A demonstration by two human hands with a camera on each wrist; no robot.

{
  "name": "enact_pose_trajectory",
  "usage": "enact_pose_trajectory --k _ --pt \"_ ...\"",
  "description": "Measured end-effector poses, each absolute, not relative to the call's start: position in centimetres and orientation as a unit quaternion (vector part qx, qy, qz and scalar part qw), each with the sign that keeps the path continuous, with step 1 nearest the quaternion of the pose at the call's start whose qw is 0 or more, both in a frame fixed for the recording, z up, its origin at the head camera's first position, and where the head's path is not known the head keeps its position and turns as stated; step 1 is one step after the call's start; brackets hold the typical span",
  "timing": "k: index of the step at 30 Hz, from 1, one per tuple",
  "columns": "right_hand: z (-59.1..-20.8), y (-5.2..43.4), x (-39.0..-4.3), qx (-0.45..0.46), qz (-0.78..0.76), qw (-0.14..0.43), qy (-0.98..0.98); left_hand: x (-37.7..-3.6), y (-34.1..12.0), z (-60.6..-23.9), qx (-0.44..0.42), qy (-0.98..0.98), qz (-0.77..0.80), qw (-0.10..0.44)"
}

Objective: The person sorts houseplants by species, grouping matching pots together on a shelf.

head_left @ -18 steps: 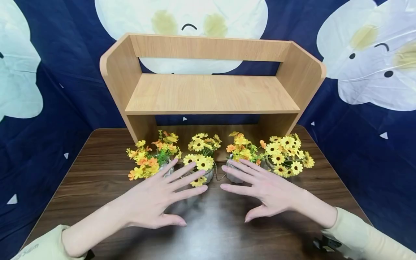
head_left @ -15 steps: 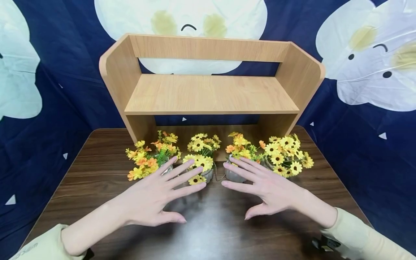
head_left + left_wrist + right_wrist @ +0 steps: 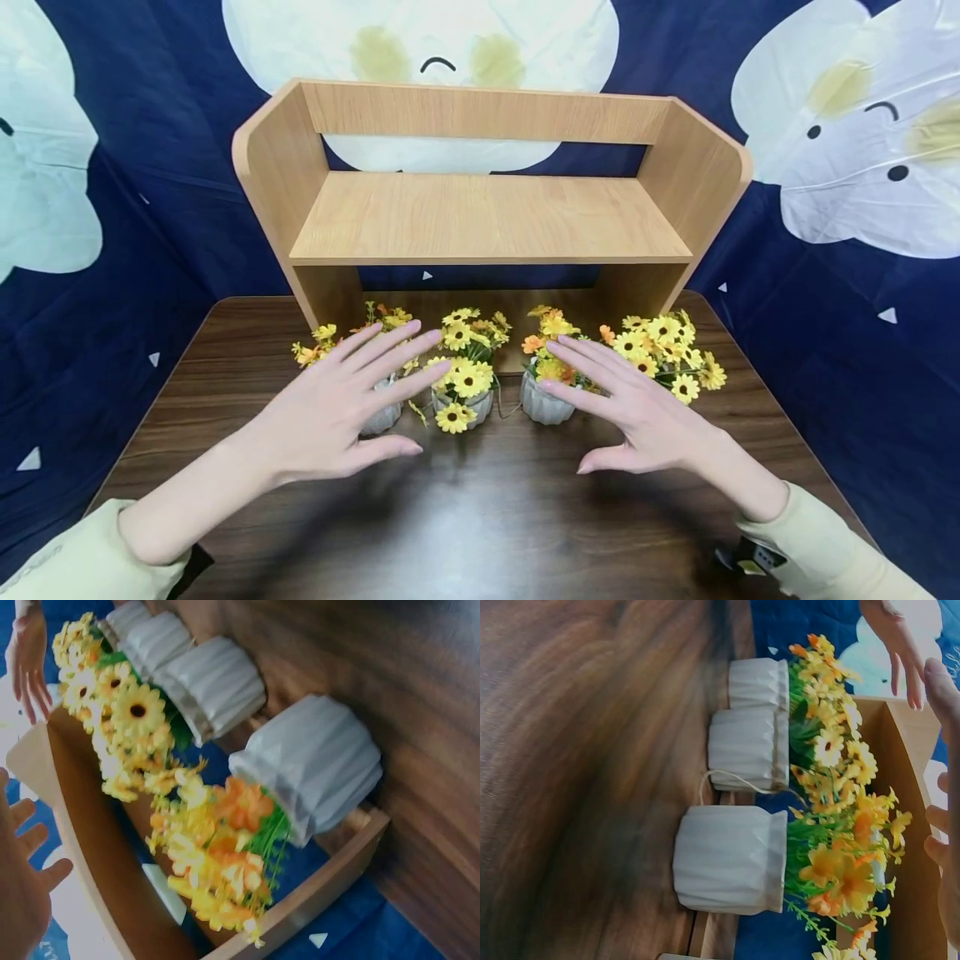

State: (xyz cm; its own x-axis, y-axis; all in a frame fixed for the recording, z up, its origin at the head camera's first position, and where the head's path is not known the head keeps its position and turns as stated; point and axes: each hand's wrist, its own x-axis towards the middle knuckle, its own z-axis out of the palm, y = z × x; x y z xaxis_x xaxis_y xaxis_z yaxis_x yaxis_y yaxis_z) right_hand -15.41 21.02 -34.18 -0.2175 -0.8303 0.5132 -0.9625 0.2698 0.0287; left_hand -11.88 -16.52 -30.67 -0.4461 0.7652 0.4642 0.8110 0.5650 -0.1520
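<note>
My left hand (image 3: 333, 408) hovers with spread fingers over the leftmost potted plant, hiding much of its yellow and orange flowers (image 3: 217, 855). That plant's grey ribbed pot (image 3: 315, 765) shows whole in the left wrist view. To its right stands a pot of yellow daisies (image 3: 468, 379). Over the other orange-and-yellow plant, in a grey pot (image 3: 546, 400), my right hand (image 3: 645, 412) hangs with fingers spread. Another bunch of yellow daisies (image 3: 675, 342) is at the far right, its pot hidden by that hand. Neither hand holds anything.
Behind the row of pots stands a light wooden desk shelf (image 3: 487, 217) with two levels. Everything sits on a dark wood-grain table (image 3: 480, 533). A thin string (image 3: 739, 778) trails between the pots. Navy cloth (image 3: 165, 217) with white clouds hangs behind.
Both hands have risen away from the table, and the left has shifted a little to the left. The pots and shelf have not moved.
</note>
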Motion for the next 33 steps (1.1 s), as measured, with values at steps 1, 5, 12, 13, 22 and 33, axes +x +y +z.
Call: enact_pose_trajectory --k 1,5,12,13,22,33 --pt "-34.1 21.1 -15.5 0.583 0.151 0.226 -0.765 -12.0 -16.7 -30.3 -0.459 -0.85 -0.046 0.254" --pt "-33.7 21.3 -15.9 0.576 0.167 0.243 -0.762 -12.4 -17.3 -28.4 -0.442 -0.852 -0.059 0.272" --pt "-32.9 21.8 -16.4 0.559 0.19 0.261 -0.763 -13.0 -18.6 -24.1 -0.413 -0.846 -0.102 0.321" --pt "-32.8 21.9 -16.4 0.555 0.192 0.262 -0.765 -13.0 -18.7 -23.6 -0.407 -0.847 -0.105 0.325" --pt "-32.0 22.9 -16.6 0.533 0.236 0.283 -0.762 -13.3 -19.1 -21.9 -0.37 -0.854 -0.114 0.346" --pt "-31.5 25.2 -17.1 0.499 0.268 0.289 -0.772 -14.8 -20.3 -19.8 -0.307 -0.861 -0.154 0.375"
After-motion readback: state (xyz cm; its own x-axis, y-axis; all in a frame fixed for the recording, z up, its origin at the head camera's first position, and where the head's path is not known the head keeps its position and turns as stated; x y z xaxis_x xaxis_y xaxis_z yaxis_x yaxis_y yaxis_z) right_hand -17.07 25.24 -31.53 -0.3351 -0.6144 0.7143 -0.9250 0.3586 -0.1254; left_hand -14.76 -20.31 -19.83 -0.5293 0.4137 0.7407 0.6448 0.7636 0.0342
